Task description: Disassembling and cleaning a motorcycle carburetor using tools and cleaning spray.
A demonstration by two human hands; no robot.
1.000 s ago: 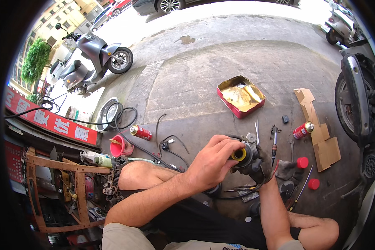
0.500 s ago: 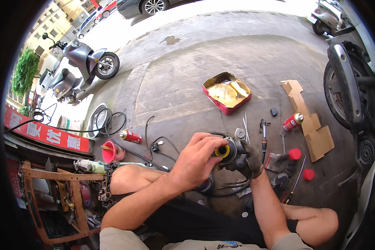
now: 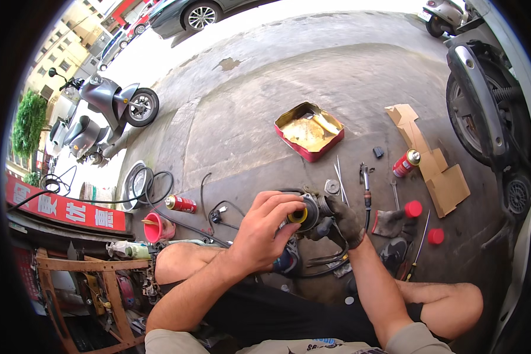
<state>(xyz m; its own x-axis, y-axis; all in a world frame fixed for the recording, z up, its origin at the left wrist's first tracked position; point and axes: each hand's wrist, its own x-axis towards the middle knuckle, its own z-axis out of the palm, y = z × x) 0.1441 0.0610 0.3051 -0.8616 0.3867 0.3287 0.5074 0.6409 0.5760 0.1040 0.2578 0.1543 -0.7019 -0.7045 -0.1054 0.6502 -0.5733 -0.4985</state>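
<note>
Above my lap, my gloved right hand [image 3: 349, 223] grips a dark carburetor [image 3: 315, 206] from its right side. The carburetor's round black end, with a yellow ring [image 3: 298, 216], faces left. My bare left hand [image 3: 261, 229] curls round that end, thumb below and fingers above. Thin hoses [image 3: 330, 257] hang under the carburetor. Both palms hide much of its body. On the ground just beyond lie a round metal part [image 3: 332, 187] and thin rods [image 3: 341, 180].
Ahead stands a red-sided tray [image 3: 312, 154]. To the right lie a spray can [image 3: 406, 163], cardboard [image 3: 445, 190], a wrench [image 3: 395, 194], a work glove [image 3: 389, 223], red caps [image 3: 413, 209] and a screwdriver [image 3: 419, 248]. Leftward are another can [image 3: 181, 204], a pink cup [image 3: 159, 229] and cables [image 3: 218, 213].
The whole view has shifted, so the ground items sit further left. My hands and the carburetor appear slightly further left too; both hands keep their hold.
</note>
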